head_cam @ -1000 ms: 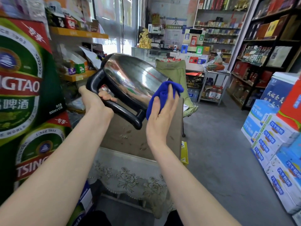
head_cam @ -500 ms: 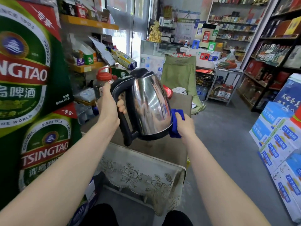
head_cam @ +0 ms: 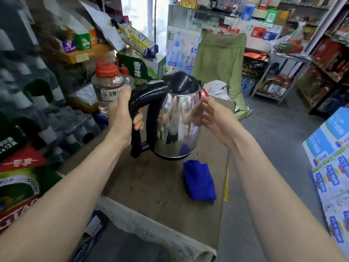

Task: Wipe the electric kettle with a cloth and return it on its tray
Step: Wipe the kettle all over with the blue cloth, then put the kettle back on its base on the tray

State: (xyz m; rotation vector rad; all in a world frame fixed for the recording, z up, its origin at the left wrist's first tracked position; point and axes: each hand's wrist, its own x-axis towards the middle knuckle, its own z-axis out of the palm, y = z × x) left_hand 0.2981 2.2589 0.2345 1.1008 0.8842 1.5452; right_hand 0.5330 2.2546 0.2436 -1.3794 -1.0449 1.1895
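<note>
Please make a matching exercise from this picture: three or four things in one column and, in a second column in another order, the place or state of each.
Things:
1. kettle
2. blue cloth
3. left hand
4. right hand

Places or states:
a. lying on the table top
b. closed around the black handle
c. held upright above the table
d. open, fingers against the shiny side

Pairs: 1-c, 2-a, 3-b, 4-d

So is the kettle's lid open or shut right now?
Shut. The black lid sits flat on top of the kettle, which the left hand holds upright by its handle.
</note>
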